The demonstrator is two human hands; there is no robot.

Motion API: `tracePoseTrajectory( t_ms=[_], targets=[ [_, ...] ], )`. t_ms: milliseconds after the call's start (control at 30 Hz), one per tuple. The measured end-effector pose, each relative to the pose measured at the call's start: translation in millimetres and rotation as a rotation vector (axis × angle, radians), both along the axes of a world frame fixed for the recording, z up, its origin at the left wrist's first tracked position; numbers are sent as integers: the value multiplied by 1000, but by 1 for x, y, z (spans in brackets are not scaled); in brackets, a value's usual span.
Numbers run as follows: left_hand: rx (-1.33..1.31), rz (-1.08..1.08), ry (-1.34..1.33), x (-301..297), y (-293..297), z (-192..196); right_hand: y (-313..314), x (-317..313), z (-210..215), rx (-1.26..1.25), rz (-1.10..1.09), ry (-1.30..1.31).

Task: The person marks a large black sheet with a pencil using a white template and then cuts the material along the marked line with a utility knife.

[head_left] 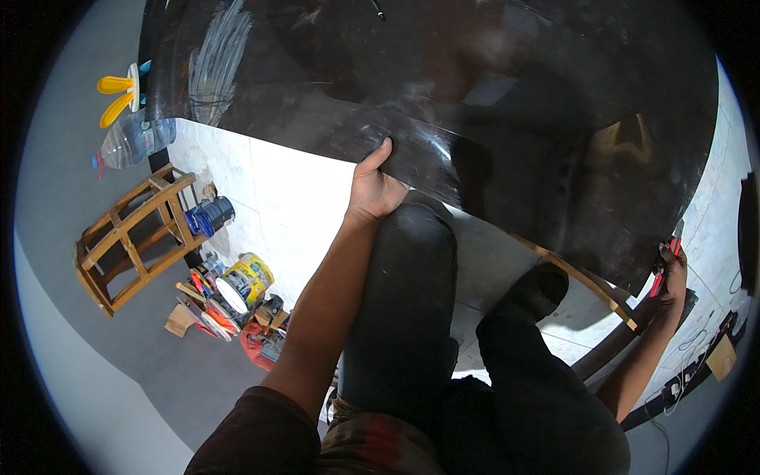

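A large dark, glossy sheet (317, 95) spreads across the upper view, with a whitish scuffed patch at its left. My left hand (376, 188) grips its near edge, thumb on top and fingers underneath, just beyond my bent knee. At the sheet's near right corner, my right hand (673, 277) is closed around a slim red tool (657, 283) that looks like a utility knife. Its working end is too small to make out. Below the sheet's right part, a wooden strip (590, 285) sticks out toward my foot. A small dark pen-like item (378, 9) lies on the sheet at the top.
At the left are a wooden stool frame (134, 237) on its side, a clear plastic bottle (131, 141) and yellow rabbit-ear shapes (116, 99). A yellow bucket (252, 277) stands among several tools. Cables and a power strip (677, 388) lie at the right.
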State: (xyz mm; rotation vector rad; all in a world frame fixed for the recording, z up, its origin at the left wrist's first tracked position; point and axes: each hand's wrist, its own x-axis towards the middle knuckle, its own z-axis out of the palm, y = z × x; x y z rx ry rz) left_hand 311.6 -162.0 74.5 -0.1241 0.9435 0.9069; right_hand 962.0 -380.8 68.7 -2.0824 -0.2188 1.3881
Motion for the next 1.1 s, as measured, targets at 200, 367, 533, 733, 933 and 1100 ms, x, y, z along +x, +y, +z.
tracePoseTrajectory(
  t_ms=[200, 367, 533, 733, 933, 1100],
  targets=[
    [87, 34, -204, -4, 0, -11, -4, 19, -1, -35, 112, 9],
    [161, 42, -402, -4, 1, -18, -10, 35, -8, -77, 118, -25],
    [235, 55, -468, -14, -2, -10, 6, 22, -6, -112, 182, -44],
    [251, 126, -95, -16, 19, 20, -12, 24, -16, -73, 130, -56],
    [172, 119, 75, -27, 18, 3, -4, 19, -12, -86, 143, -66],
    [234, 61, -20, -23, 19, -1, 0, 10, -7, -66, 141, -63]
  ],
)
